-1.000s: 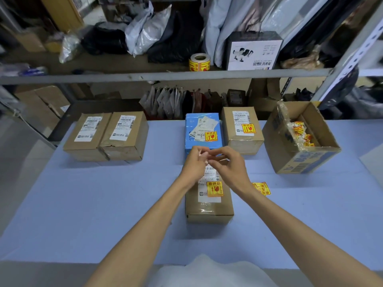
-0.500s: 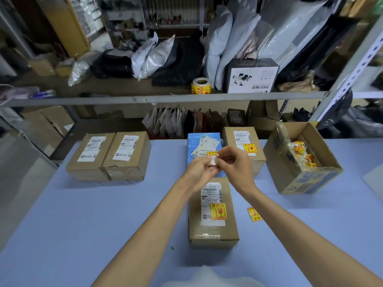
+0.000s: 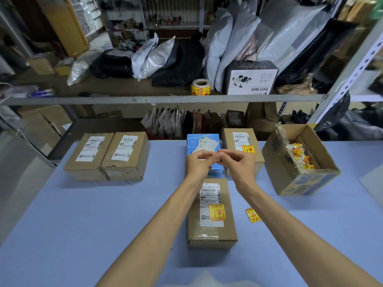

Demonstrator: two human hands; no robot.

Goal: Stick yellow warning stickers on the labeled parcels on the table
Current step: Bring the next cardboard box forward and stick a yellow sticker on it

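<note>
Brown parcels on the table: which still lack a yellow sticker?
The far-left parcel and its neighbour: white labels only. The near parcel and back-right parcel each carry one.

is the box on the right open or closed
Open: the box has no top covering, and yellow stickers show inside it.

Matt cardboard parcels (image 3: pixel 126 156) with paper labels lie on a smooth blue table (image 3: pixel 72 214).

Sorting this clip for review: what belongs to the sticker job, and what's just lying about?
Job: left hand, right hand, near parcel, blue parcel, far parcel, leftmost parcel, second parcel, loose sticker, sticker box.
Lying about: shelf bags, white carton.
</note>
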